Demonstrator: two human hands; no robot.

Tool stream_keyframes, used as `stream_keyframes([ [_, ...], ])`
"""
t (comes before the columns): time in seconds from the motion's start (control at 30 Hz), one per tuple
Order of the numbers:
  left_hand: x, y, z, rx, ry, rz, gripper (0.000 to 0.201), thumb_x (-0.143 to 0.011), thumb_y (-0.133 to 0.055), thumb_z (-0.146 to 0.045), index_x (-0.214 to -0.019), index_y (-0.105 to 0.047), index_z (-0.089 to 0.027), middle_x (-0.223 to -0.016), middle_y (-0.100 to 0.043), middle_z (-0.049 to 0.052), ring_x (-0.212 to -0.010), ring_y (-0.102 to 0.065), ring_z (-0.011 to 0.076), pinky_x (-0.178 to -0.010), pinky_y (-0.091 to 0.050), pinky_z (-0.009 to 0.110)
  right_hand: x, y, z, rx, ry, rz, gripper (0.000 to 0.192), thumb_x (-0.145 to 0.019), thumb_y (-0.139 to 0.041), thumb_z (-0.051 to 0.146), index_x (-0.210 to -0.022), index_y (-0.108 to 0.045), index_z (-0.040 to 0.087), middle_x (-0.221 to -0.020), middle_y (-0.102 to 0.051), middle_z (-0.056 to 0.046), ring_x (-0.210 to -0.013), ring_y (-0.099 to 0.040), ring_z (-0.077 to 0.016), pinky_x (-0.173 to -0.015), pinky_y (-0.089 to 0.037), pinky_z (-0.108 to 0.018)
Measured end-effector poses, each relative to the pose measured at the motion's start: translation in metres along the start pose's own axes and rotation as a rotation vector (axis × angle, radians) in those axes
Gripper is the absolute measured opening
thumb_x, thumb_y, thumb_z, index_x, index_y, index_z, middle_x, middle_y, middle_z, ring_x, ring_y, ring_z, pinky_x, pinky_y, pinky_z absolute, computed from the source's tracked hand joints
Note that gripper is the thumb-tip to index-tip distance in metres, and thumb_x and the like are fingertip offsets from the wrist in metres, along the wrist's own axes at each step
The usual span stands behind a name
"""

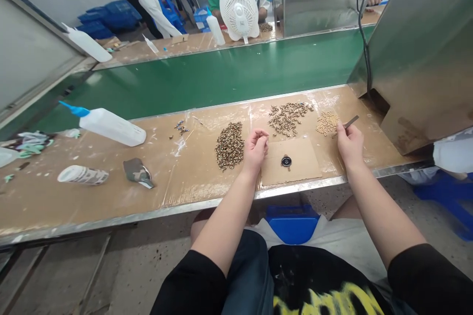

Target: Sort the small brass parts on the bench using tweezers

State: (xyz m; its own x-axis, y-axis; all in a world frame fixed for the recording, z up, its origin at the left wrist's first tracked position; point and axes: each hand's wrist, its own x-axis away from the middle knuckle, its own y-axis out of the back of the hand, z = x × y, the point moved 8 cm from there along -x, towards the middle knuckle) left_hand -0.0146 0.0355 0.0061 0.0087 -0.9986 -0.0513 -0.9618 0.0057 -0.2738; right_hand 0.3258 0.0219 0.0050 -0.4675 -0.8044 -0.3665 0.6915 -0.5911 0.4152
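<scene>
My right hand (349, 142) is closed around a pair of metal tweezers (352, 121), whose lower tip points at a loose patch of tiny tan beads (325, 124). My left hand (255, 148) hovers at the left edge of a cardboard square (306, 157), fingers curled with thumb and forefinger together; whatever may be between them is too small to make out. On the cardboard lies a small round black part (286, 161) with a shiny ring. Just left of my left hand is a dense pile of small brass-coloured parts (229, 145). More such parts (290, 117) lie scattered behind the cardboard.
To the left are a white bottle with blue nozzle (113, 125), a white-topped cylinder (83, 175) and a camouflage-patterned piece (137, 171). A green belt (221, 74) runs behind the bench. A metal housing (417, 69) stands at right. Beyond are a fan (239, 10) and other people.
</scene>
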Motion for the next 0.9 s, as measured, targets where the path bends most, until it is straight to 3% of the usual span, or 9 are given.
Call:
stream_keyframes([
  [0.2,0.005,0.001,0.003,0.011,0.042,0.013,0.011,-0.09,-0.062,-0.032,-0.094,-0.063,-0.022,-0.064,-0.04,-0.006,-0.047,-0.031,0.0066,-0.044,-0.021,0.02,0.001,0.0,-0.002,0.04,-0.007,0.017,0.038,-0.095,-0.062,0.054,-0.08,-0.068,0.02,-0.065,-0.061,-0.001,-0.067,-0.057,-0.0216,-0.069,-0.043,-0.035],
  [0.37,0.005,-0.008,0.01,-0.004,0.039,0.097,0.014,-0.096,-0.06,-0.034,-0.1,-0.066,-0.022,-0.063,-0.038,-0.007,-0.047,-0.031,0.0074,-0.045,-0.022,0.02,0.001,-0.001,-0.003,0.056,-0.016,0.016,0.038,-0.093,-0.062,0.053,-0.076,-0.067,0.019,-0.065,-0.063,-0.002,-0.067,-0.058,-0.0217,-0.069,-0.042,-0.035],
  [0.57,0.007,-0.008,0.01,-0.021,0.003,0.113,0.014,-0.096,-0.059,-0.034,-0.095,-0.066,-0.021,-0.059,-0.034,-0.007,-0.047,-0.029,0.008,-0.046,-0.022,0.02,0.001,0.003,0.002,0.027,-0.005,-0.037,0.036,-0.09,-0.063,0.053,-0.079,-0.07,0.019,-0.067,-0.068,-0.005,-0.067,-0.06,-0.0233,-0.065,-0.041,-0.035],
  [0.73,0.008,-0.006,0.007,-0.035,-0.031,0.092,0.015,-0.096,-0.058,-0.034,-0.095,-0.067,-0.021,-0.059,-0.035,-0.007,-0.048,-0.029,0.0087,-0.047,-0.022,0.021,0.001,0.001,-0.001,0.045,-0.002,-0.002,0.037,-0.09,-0.063,0.054,-0.079,-0.07,0.02,-0.068,-0.069,-0.005,-0.069,-0.063,-0.0249,-0.07,-0.045,-0.037],
  [0.9,0.008,-0.013,0.008,-0.044,0.003,0.152,0.02,-0.094,-0.058,-0.035,-0.099,-0.07,-0.02,-0.063,-0.039,-0.006,-0.05,-0.032,0.009,-0.048,-0.024,0.023,0.0,0.001,0.002,-0.029,-0.024,-0.011,0.041,-0.089,-0.067,0.059,-0.078,-0.07,0.02,-0.07,-0.069,-0.006,-0.07,-0.063,-0.0249,-0.069,-0.047,-0.038],
])
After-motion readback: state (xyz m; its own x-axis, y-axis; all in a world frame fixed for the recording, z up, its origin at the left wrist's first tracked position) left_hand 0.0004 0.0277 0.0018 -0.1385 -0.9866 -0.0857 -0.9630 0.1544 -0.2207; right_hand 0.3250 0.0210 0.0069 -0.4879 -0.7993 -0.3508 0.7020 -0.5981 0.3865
